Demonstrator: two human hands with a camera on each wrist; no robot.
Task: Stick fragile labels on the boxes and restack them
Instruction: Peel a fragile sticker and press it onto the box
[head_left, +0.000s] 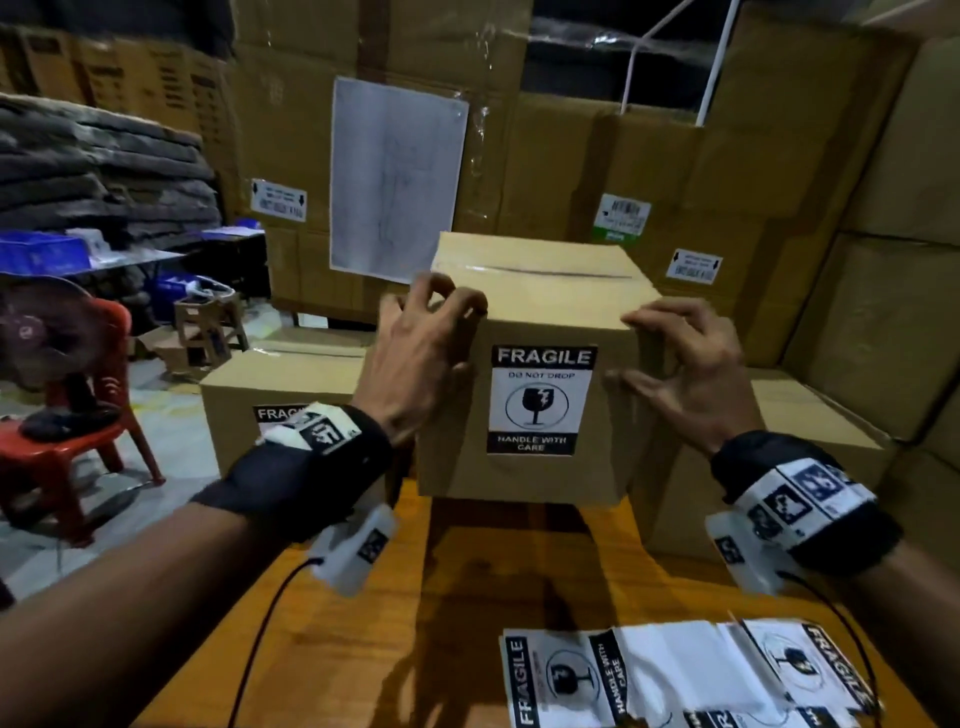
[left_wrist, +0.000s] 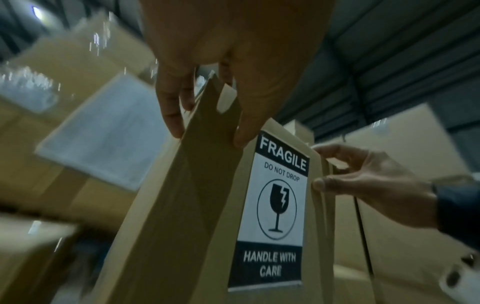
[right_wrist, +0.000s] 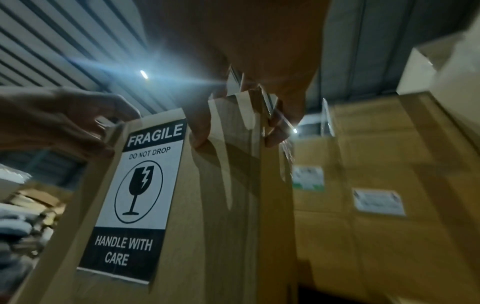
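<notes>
A brown cardboard box (head_left: 452, 467) with a black-and-white fragile label (head_left: 540, 400) on its near face is upright over the far part of the orange table (head_left: 363, 649). My left hand (head_left: 421, 358) grips its upper left corner, fingers curled over the top edge. My right hand (head_left: 691, 374) grips the upper right corner, thumb on the front face. The left wrist view shows my left hand (left_wrist: 207, 82) clamped on the box's edge (left_wrist: 182, 205) beside the label (left_wrist: 275, 205). In the right wrist view my right hand (right_wrist: 246, 92) holds the other edge beside the label (right_wrist: 137, 195). Whether the box touches the table I cannot tell.
A sheet of loose fragile labels (head_left: 675, 675) lies at the table's near right. A labelled box (head_left: 280, 384) sits behind on the left and a plain box (head_left: 779, 467) on the right. Tall stacked cartons (head_left: 571, 156) wall the back and right. A red chair (head_left: 78, 447) stands left.
</notes>
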